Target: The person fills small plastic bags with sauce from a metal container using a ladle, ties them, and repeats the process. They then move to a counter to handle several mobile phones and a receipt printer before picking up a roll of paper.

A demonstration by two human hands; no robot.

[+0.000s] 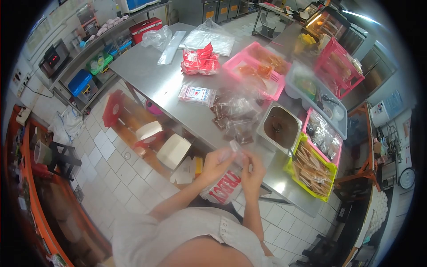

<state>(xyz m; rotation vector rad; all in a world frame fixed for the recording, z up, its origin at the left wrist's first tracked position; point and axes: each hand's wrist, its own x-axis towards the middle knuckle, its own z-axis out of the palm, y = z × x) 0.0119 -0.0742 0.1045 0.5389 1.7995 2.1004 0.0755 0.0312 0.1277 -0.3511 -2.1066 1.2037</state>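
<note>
A clear plastic bag with red lettering (222, 188) hangs in front of my body, near the edge of the steel table. My left hand (217, 163) is closed on its upper part. Opposite it, my right hand (252, 171) pinches the same bag, fingers close together. Translucent plastic sticks up between the fingertips. Just beyond my hands lies a pile of small bags with dark brown contents (235, 115). To their right is a steel pan of brown liquid (279, 126), with something like a ladle in it. A stack of printed plastic bags (197, 95) lies farther left.
On the steel table (147, 71) are a red package (200, 60), clear plastic bags (209, 39) and a pink basket (231, 62). A yellow-green basket of brown packets (311, 169) sits at the right edge. Open cartons (174, 151) stand below on the left.
</note>
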